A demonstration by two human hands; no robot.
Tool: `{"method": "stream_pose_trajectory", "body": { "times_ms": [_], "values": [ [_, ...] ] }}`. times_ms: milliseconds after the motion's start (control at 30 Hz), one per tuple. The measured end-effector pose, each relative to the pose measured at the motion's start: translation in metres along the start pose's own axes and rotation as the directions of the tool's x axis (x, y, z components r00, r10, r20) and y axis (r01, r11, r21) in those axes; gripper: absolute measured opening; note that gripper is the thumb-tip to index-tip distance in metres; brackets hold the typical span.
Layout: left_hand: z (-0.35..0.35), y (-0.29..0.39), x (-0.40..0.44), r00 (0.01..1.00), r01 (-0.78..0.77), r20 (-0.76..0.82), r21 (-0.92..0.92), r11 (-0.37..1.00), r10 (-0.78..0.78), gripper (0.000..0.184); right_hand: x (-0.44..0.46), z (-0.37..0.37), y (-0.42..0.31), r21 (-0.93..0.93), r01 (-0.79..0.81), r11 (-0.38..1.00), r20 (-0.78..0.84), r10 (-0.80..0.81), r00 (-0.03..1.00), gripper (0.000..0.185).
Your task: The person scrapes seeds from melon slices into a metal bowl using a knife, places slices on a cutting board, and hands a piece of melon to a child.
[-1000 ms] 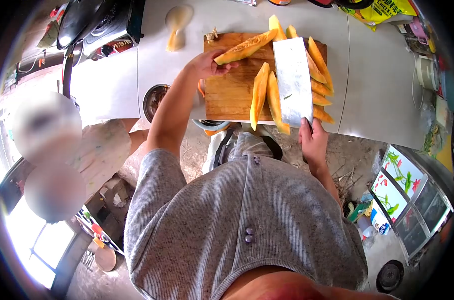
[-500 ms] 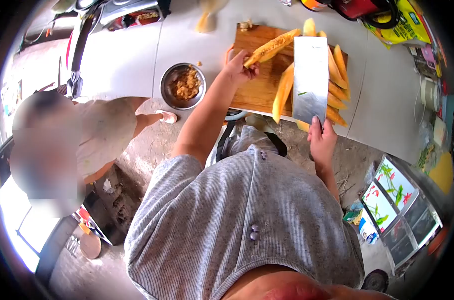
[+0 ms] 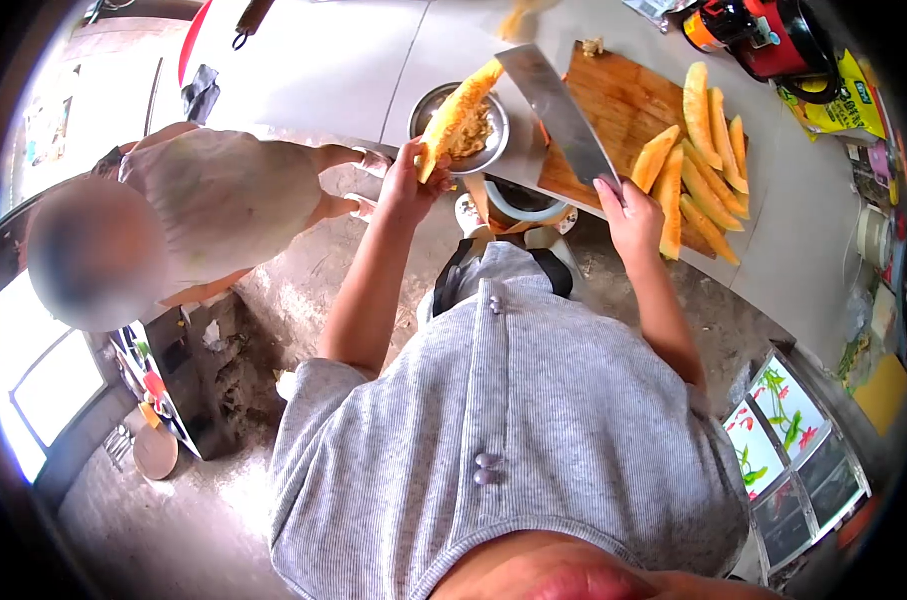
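Observation:
My left hand [image 3: 415,188] grips the lower end of a long orange melon wedge [image 3: 460,108], seedy pulp along its side. The wedge is held over a metal bowl [image 3: 503,142] with scooped-out pulp and seeds [image 3: 474,138] in it. In my right hand [image 3: 635,215] is the handle of a wide cleaver [image 3: 562,112]. Its blade points up and left, above the left edge of a wooden cutting board [image 3: 609,100], with its tip close to the held wedge. Several cut melon wedges [image 3: 709,190] lie on the board's right half, some reaching past its edge.
A person [image 3: 209,215] stands at the left, near the table [image 3: 364,65]. At the back right are a red and black appliance [image 3: 789,45] and a yellow bag [image 3: 854,105]. A small pale piece [image 3: 594,46] rests on the board's far edge. A framed glass panel [image 3: 799,450] stands at the lower right.
My left hand has carried the melon wedge from the board to above the bowl. The cleaver has swung leftward, off the cut wedges. My view has shifted left, and the person stands closer to the table.

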State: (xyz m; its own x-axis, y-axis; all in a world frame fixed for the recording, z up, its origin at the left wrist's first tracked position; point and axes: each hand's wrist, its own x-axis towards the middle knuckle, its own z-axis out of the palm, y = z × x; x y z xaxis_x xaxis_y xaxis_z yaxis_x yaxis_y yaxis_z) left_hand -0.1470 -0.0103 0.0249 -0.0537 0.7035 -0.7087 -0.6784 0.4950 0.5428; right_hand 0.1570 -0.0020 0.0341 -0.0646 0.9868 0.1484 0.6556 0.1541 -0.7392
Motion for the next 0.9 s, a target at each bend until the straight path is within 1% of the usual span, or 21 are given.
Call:
{"method": "stream_pose_trajectory", "body": {
  "times_ms": [67,133,200,233,267,333,400,433,500,533,600,633,700,833,900],
  "values": [
    [-0.016,0.002,-0.004,1.0,0.018,-0.021,-0.019,1.0,-0.019,0.022,-0.001,0.016,-0.005,-0.133,0.062,0.989,0.038,-0.057,0.998,0.022],
    [-0.023,0.007,-0.007,0.999,0.036,-0.033,-0.039,0.999,-0.037,0.022,0.003,0.028,-0.013,-0.165,0.09,0.982,0.013,-0.089,0.996,0.024],
    [-0.029,0.012,-0.012,0.997,0.068,0.036,-0.06,0.996,-0.066,0.02,0.003,0.04,-0.013,-0.218,0.158,0.963,0.039,-0.153,0.987,0.018],
    [-0.03,0.015,-0.013,0.997,0.069,0.039,-0.058,0.996,-0.067,0.02,0.002,0.046,-0.01,-0.243,0.133,0.961,0.058,-0.122,0.991,0.017],
    [-0.031,0.018,-0.015,0.994,0.092,0.063,-0.079,0.993,-0.087,0.02,0.001,0.053,-0.008,-0.245,0.131,0.961,0.055,-0.121,0.991,0.017],
    [-0.034,0.022,-0.016,0.99,0.118,0.089,-0.096,0.988,-0.11,0.019,0.002,0.063,-0.005,-0.238,0.223,0.945,-0.056,-0.242,0.969,0.031],
    [-0.037,0.025,-0.013,0.977,0.143,0.172,-0.113,0.983,-0.122,0.019,0.0,0.067,-0.004,-0.245,0.202,0.948,-0.034,-0.217,0.976,0.031],
    [-0.04,0.026,-0.01,0.977,0.144,0.173,-0.111,0.983,-0.124,0.019,-0.001,0.067,-0.004,-0.251,0.186,0.95,-0.011,-0.195,0.981,0.031],
    [-0.041,0.028,-0.005,0.962,0.208,0.208,-0.139,0.968,-0.176,0.019,0.0,0.068,-0.004,-0.222,0.194,0.956,-0.017,-0.203,0.979,0.032],
    [-0.04,0.03,-0.006,0.962,0.207,0.209,-0.138,0.969,-0.176,0.019,0.0,0.068,-0.005,-0.193,0.204,0.96,-0.021,-0.212,0.977,0.032],
    [-0.033,0.032,-0.006,0.969,0.182,0.181,-0.078,0.98,-0.165,0.019,-0.001,0.067,-0.002,-0.2,0.213,0.956,-0.003,-0.218,0.976,0.031],
    [-0.033,0.032,-0.005,0.97,0.182,0.18,-0.077,0.98,-0.166,0.019,-0.001,0.067,-0.001,-0.207,0.221,0.953,0.016,-0.223,0.975,0.031],
    [-0.031,0.033,0.0,0.958,0.197,0.223,-0.071,0.978,-0.177,0.019,-0.002,0.067,-0.001,-0.194,0.213,0.958,0.028,-0.211,0.977,0.031],
    [-0.027,0.035,0.005,0.959,0.191,0.222,-0.053,0.98,-0.175,0.02,-0.005,0.066,0.001,-0.163,0.194,0.967,0.055,-0.187,0.981,0.031],
    [-0.027,0.035,0.009,0.978,0.167,0.135,-0.076,0.983,-0.156,0.022,-0.007,0.066,0.002,-0.132,0.211,0.969,0.041,-0.208,0.977,0.031]
  ]
}}
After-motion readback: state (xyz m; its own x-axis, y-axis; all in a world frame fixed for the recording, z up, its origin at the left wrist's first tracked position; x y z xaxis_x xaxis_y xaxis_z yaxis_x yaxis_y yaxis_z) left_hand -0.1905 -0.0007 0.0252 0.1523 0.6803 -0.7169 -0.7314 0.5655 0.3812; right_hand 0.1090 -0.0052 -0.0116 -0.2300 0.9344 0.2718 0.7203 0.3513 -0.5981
